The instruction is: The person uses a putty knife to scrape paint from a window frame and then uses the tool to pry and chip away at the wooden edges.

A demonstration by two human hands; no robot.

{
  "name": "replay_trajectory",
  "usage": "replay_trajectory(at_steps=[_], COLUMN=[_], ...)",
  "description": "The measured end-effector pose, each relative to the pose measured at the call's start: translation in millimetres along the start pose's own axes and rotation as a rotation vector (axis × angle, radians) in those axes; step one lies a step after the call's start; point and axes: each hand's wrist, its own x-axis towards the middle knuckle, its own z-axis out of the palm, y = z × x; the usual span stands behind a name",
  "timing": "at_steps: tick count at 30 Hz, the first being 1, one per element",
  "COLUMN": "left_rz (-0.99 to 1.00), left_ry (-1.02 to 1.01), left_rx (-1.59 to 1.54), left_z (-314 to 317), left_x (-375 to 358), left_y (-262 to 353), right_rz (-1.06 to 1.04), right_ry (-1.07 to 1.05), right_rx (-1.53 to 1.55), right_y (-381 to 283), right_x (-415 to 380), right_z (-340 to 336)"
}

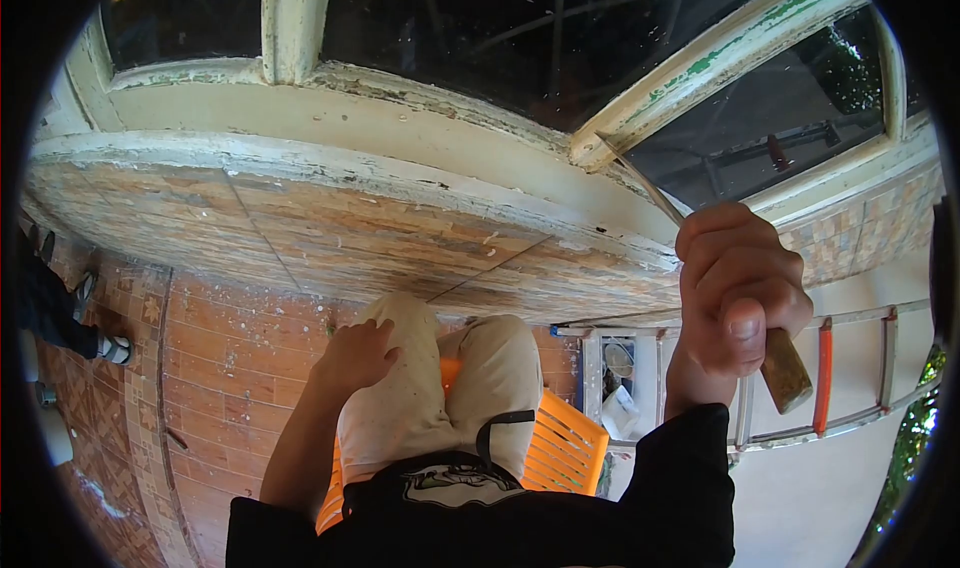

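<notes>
Raised at the right, my right hand (740, 283) is wrapped round a wooden-handled scraper (788, 373), whose thin metal blade points up and left. The blade's tip is right at a lower corner of the old window frame (680, 83), where pale paint is flaking and green shows through in patches. My left hand (362, 353) lies on my knee, holding nothing, with its fingers loosely stretched. My light trousers (395, 408) are in the middle, over an orange plastic chair (570, 448) that I sit on.
Below the window, a peeling ledge (300, 158) tops a tiled wall (400, 233). A ladder (825, 378) is at the right, near a white container (622, 413). Paint flakes dot the tiled floor (240, 368). Another person's sandalled foot (115, 349) shows at far left.
</notes>
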Motion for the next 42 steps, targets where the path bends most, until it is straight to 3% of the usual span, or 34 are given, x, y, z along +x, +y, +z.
replay_trajectory(at_steps=[2,4,7,10,16,18,20,22,23,30,33,36,40,41,42], left_rz=[0.001,0.015,-0.026,-0.037,0.003,0.001,-0.013,-0.008,-0.006,-0.018,0.013,0.420,1.006,1.141,1.138], left_ry=[-0.008,-0.011,-0.048,-0.070,-0.046,-0.056,-0.075,-0.084,-0.084,-0.091,-0.120,-0.337,-0.649,-0.717,-0.725], left_rx=[-0.011,-0.020,-0.069,-0.081,-0.069,-0.073,-0.076,-0.084,-0.096,-0.084,-0.112,-0.556,-0.976,-1.074,-1.073], left_z=[-0.5,0.6,-3.7,-8.1,-8.3,-8.9,-9.5,-9.6,-10.7,-12.3,-14.5,-30.0,-61.2,-65.8,-70.9], left_x=[-2.0,-1.5,-2.4,-3.2,-4.2,-5.9,-4.6,-5.8,-5.0,-5.4,-4.4,-6.4,-33.1,-41.2,-46.1], left_y=[1.6,0.1,2.9,4.8,4.2,4.7,5.7,6.4,6.3,7.5,13.4,35.8,86.6,96.1,103.2], right_rz=[0.023,0.015,-0.030,-0.001,-0.147,0.038,-0.004,-0.006,0.049,0.162,0.087,0.181,0.099,0.013,0.045], right_ry=[0.067,-0.012,0.080,0.032,0.080,-0.058,-0.104,-0.077,0.055,-0.068,0.089,-0.044,-0.004,0.009,-0.181], right_rx=[0.304,0.340,0.384,0.405,0.369,0.221,0.241,0.285,0.469,0.428,0.325,0.394,0.507,0.424,0.235], right_y=[13.3,12.3,3.0,13.0,11.3,10.7,13.7,11.5,6.6,12.9,10.1,19.2,8.9,21.7,25.2], right_x=[-7.4,-1.5,11.3,5.9,10.9,5.6,9.2,15.5,15.0,10.1,11.6,5.8,18.2,10.3,10.3], right_z=[5.3,3.5,3.8,10.1,11.5,8.9,7.3,1.8,0.9,-16.9,-11.2,-11.5,-17.5,-13.7,-14.7])
